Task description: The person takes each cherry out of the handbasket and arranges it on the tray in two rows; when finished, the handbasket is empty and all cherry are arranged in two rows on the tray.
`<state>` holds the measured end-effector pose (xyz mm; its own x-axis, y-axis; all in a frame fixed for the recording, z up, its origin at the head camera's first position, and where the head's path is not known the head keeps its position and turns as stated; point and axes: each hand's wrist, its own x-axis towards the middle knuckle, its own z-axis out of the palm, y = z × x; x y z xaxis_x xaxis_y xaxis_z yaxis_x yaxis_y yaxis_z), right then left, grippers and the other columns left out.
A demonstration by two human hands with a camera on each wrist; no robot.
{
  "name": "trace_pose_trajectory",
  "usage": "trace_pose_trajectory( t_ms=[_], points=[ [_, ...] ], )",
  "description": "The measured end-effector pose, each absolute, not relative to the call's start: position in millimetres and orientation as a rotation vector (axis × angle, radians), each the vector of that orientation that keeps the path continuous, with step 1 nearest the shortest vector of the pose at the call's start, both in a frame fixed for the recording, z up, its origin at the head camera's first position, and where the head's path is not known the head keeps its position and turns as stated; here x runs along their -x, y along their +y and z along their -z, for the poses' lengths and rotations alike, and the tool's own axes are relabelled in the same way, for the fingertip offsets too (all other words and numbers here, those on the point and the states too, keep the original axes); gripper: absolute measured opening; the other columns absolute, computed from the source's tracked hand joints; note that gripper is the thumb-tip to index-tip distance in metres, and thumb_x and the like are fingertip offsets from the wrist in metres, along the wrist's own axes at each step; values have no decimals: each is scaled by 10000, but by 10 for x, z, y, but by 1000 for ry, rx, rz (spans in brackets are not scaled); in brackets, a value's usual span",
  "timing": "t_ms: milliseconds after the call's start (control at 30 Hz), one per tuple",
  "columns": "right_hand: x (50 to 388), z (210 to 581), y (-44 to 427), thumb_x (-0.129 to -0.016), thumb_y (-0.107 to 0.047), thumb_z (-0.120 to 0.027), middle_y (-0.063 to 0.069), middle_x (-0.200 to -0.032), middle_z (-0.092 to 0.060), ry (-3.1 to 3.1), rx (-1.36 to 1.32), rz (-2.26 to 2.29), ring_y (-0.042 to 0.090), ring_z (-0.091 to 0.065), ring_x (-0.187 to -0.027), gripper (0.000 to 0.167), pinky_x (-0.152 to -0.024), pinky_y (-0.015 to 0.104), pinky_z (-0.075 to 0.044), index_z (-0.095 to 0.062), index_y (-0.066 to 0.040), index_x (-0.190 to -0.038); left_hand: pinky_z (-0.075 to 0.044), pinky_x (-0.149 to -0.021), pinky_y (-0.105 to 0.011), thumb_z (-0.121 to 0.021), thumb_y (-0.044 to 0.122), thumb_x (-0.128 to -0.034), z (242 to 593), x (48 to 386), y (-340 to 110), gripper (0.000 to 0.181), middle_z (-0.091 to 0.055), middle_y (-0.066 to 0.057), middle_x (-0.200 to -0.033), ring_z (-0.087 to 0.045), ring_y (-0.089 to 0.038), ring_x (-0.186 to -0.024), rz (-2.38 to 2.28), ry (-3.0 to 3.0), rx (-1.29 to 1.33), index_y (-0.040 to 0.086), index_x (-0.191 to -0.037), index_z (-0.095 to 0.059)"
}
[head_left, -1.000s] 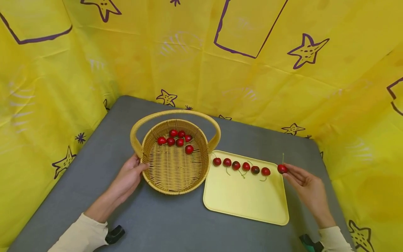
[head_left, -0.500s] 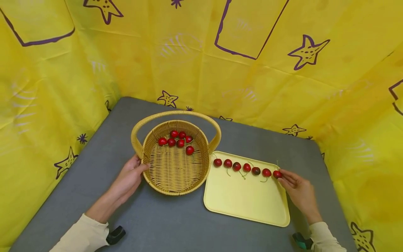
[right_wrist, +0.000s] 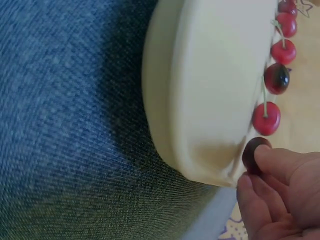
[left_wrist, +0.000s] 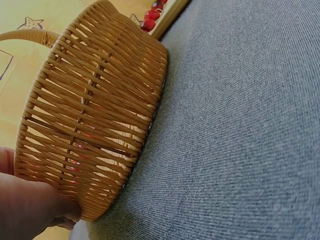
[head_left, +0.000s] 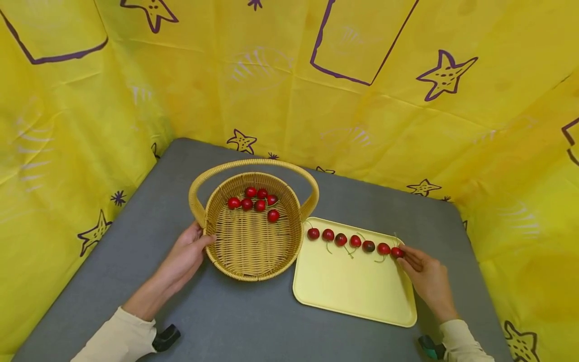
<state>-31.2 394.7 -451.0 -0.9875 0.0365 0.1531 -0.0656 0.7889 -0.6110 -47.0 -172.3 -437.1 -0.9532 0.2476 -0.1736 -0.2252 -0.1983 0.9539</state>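
Note:
My left hand (head_left: 184, 252) grips the left rim of a round wicker basket (head_left: 253, 251), thumb over the edge, in the head view. Several red cherries (head_left: 260, 205) lie at the far side inside it. At the right end of a pale yellow tray (head_left: 353, 286), my right hand (head_left: 427, 279) pinches a dark red cherry (right_wrist: 254, 155) between thumb and fingers. This cherry is at the end of a row of stemmed cherries (head_left: 355, 242) along the tray's far side. In the left wrist view the basket's woven wall (left_wrist: 95, 100) fills the left half, near my thumb (left_wrist: 35, 205).
The basket's arched handle (head_left: 253, 162) stands up over its far side. A grey cloth-covered table (head_left: 235, 322) lies under everything. Yellow printed fabric (head_left: 280, 100) hangs behind and at both sides.
My right hand has moved left with the cherry, from beyond the tray's right edge to the end of the row. The left hand still holds the basket in place.

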Motion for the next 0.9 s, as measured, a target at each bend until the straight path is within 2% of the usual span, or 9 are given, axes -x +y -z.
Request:
trace_pose_trajectory(
  t_ms=[133,467,600,733,800,900],
  points=[
    [305,4502,3920,-963,-98,-784,235,-1224,-736,-2850,-42,-888,399,-732,-1066,394,-763,1,-448,-711,-3,-1337,-264,-1170,-214,-395,-10,-1084,4370,467,-1727,726,-131,-182,-1736,-82,-306,-1599,-2215,1766,-22,17,-1682,15],
    [285,4465,3880,-952,-98,-796,249,-1196,-743,-2851,-78,-833,408,-747,-1028,400,-748,-21,-420,-711,3,-1329,-284,-1141,-190,-388,-21,-1084,4385,470,-1727,712,-150,-189,-1729,-97,-311,-1596,-2223,1769,-29,8,-1680,0],
    [266,4409,3884,-939,-83,-807,253,-1172,-747,-2833,-101,-760,419,-754,-987,411,-737,-31,-403,-712,10,-1327,-270,-1165,-214,-389,-21,-1087,4385,469,-1726,716,-142,-183,-1733,-93,-306,-1599,-2219,1771,-38,15,-1682,6],
    [264,4276,3836,-936,-55,-801,240,-1224,-734,-2787,-134,-740,424,-742,-1006,418,-746,-29,-406,-706,8,-1339,-257,-1182,-224,-389,-26,-1085,4387,483,-1720,716,-146,-175,-1737,-96,-301,-1601,-2224,1768,-48,18,-1683,2],
    [267,4187,3775,-941,-62,-798,208,-1266,-729,-2770,-149,-777,360,-741,-1048,424,-757,-10,-433,-706,-14,-1353,-261,-1179,-216,-389,-29,-1082,4393,486,-1720,718,-147,-173,-1737,-97,-299,-1602,-2228,1768,-44,18,-1683,2],
    [276,4036,3627,-946,-79,-798,149,-1318,-721,-2751,-185,-858,80,-716,-1107,443,-788,30,-473,-703,-56,-1378,-261,-1177,-211,-389,-31,-1080,4407,484,-1722,726,-135,-171,-1741,-87,-296,-1603,-2229,1766,-42,21,-1684,11]
  ],
)
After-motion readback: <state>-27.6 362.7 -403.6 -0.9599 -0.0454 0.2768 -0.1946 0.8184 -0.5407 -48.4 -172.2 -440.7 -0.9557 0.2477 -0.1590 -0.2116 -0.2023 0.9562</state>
